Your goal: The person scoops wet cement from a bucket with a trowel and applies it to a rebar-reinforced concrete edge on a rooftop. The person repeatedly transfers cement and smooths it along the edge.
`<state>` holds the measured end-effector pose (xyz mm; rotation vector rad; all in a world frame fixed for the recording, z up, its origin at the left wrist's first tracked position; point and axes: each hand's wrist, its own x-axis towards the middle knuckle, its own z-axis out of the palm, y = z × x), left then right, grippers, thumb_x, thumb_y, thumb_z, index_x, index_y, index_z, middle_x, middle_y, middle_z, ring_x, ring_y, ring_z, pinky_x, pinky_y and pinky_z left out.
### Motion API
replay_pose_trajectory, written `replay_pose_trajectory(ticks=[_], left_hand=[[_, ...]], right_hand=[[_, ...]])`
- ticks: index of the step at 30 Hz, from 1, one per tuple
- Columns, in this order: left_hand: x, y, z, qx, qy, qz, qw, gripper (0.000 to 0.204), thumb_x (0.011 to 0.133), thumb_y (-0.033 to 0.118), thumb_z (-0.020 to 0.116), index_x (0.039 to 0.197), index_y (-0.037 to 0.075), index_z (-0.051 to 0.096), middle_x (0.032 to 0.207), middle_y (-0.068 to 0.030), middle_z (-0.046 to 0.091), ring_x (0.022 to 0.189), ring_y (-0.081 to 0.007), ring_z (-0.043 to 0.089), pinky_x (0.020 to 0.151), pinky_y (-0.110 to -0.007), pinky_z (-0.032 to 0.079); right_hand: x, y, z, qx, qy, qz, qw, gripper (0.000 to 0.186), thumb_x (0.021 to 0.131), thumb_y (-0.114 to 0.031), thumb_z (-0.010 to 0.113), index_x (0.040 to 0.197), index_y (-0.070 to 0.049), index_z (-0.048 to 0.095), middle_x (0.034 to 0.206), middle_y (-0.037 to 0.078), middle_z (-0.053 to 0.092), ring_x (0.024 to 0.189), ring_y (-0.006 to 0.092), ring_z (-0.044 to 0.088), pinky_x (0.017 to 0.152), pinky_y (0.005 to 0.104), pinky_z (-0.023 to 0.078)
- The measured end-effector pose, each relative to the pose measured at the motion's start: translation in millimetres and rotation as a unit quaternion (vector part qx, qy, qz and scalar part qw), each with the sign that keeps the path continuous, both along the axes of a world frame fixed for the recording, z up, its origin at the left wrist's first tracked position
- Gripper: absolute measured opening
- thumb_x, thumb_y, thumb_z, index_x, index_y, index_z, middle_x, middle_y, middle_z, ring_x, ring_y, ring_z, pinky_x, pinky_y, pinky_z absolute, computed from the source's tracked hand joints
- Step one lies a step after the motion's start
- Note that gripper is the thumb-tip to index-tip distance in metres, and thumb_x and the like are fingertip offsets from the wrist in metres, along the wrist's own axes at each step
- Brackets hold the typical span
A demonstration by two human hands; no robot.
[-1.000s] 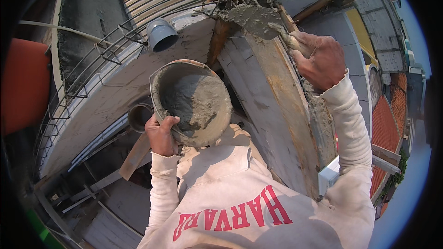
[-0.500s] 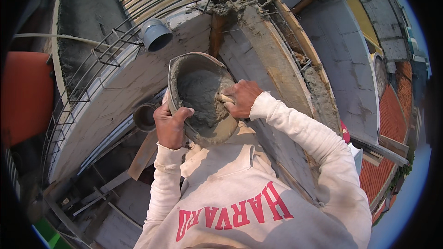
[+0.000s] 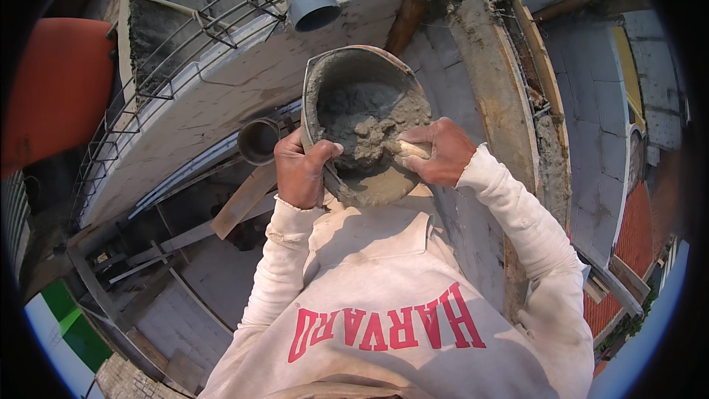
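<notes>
A bucket (image 3: 362, 66) caked with grey cement is tilted in front of my chest, its mouth facing up toward me. Wet mortar (image 3: 368, 129) lies inside, heaped in lumps around the middle. My left hand (image 3: 301, 170) is closed on the bucket's near left rim, thumb over the edge. In my right hand (image 3: 442, 152), fingers wrap a short pale handle (image 3: 410, 150), apparently a trowel's, at the bucket's right side. The blade is hidden by the mortar.
A grey pipe end (image 3: 312, 6) sticks out beyond the bucket, beside bent rebar (image 3: 214, 29). Another pipe (image 3: 258, 141) opens left of my left hand. Timber formwork (image 3: 495, 81) runs along the right. A plank (image 3: 244, 203) and lower beams lie below left. An orange tank (image 3: 59, 89) stands far left.
The mortar has been turned up into a lumpy heap near my right hand. The view has shifted, so bucket and hands appear farther right. Both hands keep their grip.
</notes>
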<state>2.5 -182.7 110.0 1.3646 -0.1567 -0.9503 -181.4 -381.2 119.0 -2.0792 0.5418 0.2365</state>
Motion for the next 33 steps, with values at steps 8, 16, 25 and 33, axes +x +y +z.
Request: replay_pose_trajectory(ticks=[8, 16, 25, 33], left_hand=[[0, -2, -10, -0.006, 0.004, 0.010, 1.000, 0.009, 0.080, -0.003, 0.068, 0.088, -0.004, 0.071, 0.081, -0.0037, 0.071, 0.071, -0.0083, 0.061, 0.070, -0.026, 0.051], [-6, 23, -17, 0.002, 0.008, 0.058, 0.998, 0.007, 0.079, -0.003, 0.066, 0.085, -0.003, 0.069, 0.079, -0.0026, 0.068, 0.069, -0.0090, 0.060, 0.068, -0.026, 0.050], [-11, 60, -56, 0.038, 0.002, 0.135, 0.990, 0.018, 0.076, -0.004, 0.065, 0.093, -0.005, 0.071, 0.085, -0.0024, 0.070, 0.072, -0.0100, 0.061, 0.070, -0.027, 0.051], [-20, 102, -99, 0.033, 0.017, 0.221, 0.975, 0.014, 0.075, -0.003, 0.065, 0.087, -0.004, 0.071, 0.084, -0.0026, 0.071, 0.074, -0.0112, 0.063, 0.075, -0.028, 0.053]], right_hand=[[-23, -39, 77, 0.008, -0.017, -0.091, 0.996, 0.039, 0.082, -0.014, 0.074, 0.116, 0.006, 0.073, 0.089, 0.021, 0.077, 0.080, 0.0213, 0.072, 0.080, 0.0333, 0.056], [-44, -156, 133, -0.056, 0.049, -0.213, 0.974, 0.041, 0.084, -0.018, 0.075, 0.116, 0.008, 0.073, 0.074, 0.013, 0.073, 0.071, 0.0172, 0.065, 0.075, 0.0330, 0.055], [20, -222, 80, -0.612, 0.156, -0.179, 0.754, 0.026, 0.083, -0.024, 0.065, 0.100, -0.008, 0.075, 0.097, 0.022, 0.074, 0.095, 0.0411, 0.073, 0.087, 0.0491, 0.059], [15, -168, 107, -0.450, -0.078, -0.265, 0.849, 0.040, 0.089, -0.030, 0.071, 0.122, -0.007, 0.075, 0.107, 0.024, 0.076, 0.094, 0.0395, 0.074, 0.086, 0.0403, 0.059]])
